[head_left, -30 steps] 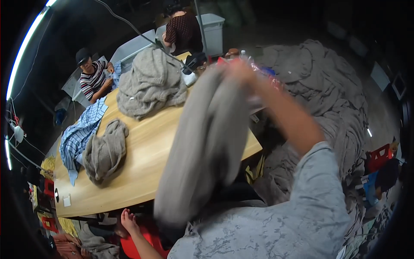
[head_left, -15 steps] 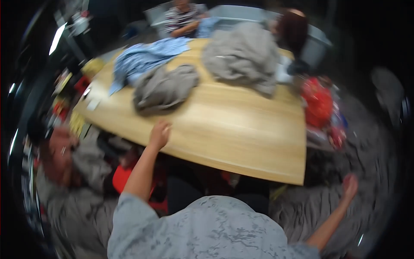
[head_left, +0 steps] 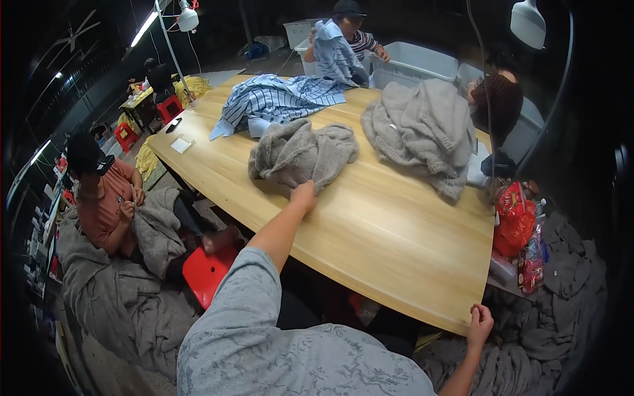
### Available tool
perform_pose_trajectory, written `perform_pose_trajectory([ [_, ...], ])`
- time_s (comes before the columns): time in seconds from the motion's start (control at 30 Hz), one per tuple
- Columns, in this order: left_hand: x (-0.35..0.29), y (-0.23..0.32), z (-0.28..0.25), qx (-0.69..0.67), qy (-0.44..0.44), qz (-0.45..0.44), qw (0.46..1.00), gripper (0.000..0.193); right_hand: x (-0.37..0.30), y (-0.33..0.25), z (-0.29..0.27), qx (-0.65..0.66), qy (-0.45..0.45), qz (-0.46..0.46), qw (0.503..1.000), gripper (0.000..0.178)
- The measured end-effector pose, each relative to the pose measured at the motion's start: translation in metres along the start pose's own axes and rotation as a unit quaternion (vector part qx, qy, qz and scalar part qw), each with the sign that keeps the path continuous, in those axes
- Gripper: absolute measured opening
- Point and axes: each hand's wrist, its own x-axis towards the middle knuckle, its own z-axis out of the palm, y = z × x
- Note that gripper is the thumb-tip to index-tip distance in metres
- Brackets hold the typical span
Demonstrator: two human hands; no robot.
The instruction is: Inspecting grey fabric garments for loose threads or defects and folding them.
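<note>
On the wooden table (head_left: 396,228), a crumpled grey knit garment (head_left: 300,153) lies left of the middle. My left hand (head_left: 304,197) is closed on its near edge, arm stretched forward. My right hand (head_left: 480,323) hovers by the table's near right corner, fingers curled in, and nothing shows in it. To the right, farther back, rests a bigger heap of grey knitwear (head_left: 422,132). A blue striped cloth (head_left: 277,99) is spread behind the garment I hold.
Left, a seated person (head_left: 105,204) handles grey knitwear near a red stool (head_left: 211,272). Two people sit beyond the table beside pale bins (head_left: 422,63); one lifts striped cloth. Red plastic bags (head_left: 515,218) stand at the right edge, and grey knitwear (head_left: 561,317) covers the floor there.
My left hand has reached forward and taken hold of the grey knit garment's edge. My right hand has come in from the right to the table corner. The view has shifted.
</note>
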Motion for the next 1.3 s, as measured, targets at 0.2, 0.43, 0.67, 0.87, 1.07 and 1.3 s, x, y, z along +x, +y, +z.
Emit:
perform_pose_trajectory([
  [0.2,-0.134,0.103,-0.001,-0.204,-0.104,0.403,0.886,0.029,-0.003,-0.078,0.058,0.042,-0.124,-0.024,0.991,0.026],
  [0.43,-0.223,0.119,-0.056,-0.293,-0.221,0.486,0.793,0.041,-0.007,-0.167,0.164,-0.093,-0.46,-0.332,0.818,0.035],
  [0.67,-0.151,0.026,-0.113,-0.158,0.208,0.144,0.955,0.024,0.093,-0.225,0.1,0.198,-0.255,-0.152,0.934,0.021],
  [0.87,-0.072,-0.001,-0.269,-0.143,0.447,0.236,0.851,0.023,0.163,-0.321,-0.002,0.176,-0.129,-0.264,0.94,0.02],
  [1.07,-0.093,0.061,-0.384,-0.07,0.368,0.286,0.882,0.022,0.156,-0.356,-0.024,0.162,-0.072,-0.286,0.942,0.023],
  [1.3,-0.214,0.219,-0.241,0.026,0.349,0.662,0.663,0.025,0.13,-0.411,0.073,0.343,-0.242,-0.249,0.873,0.017],
])
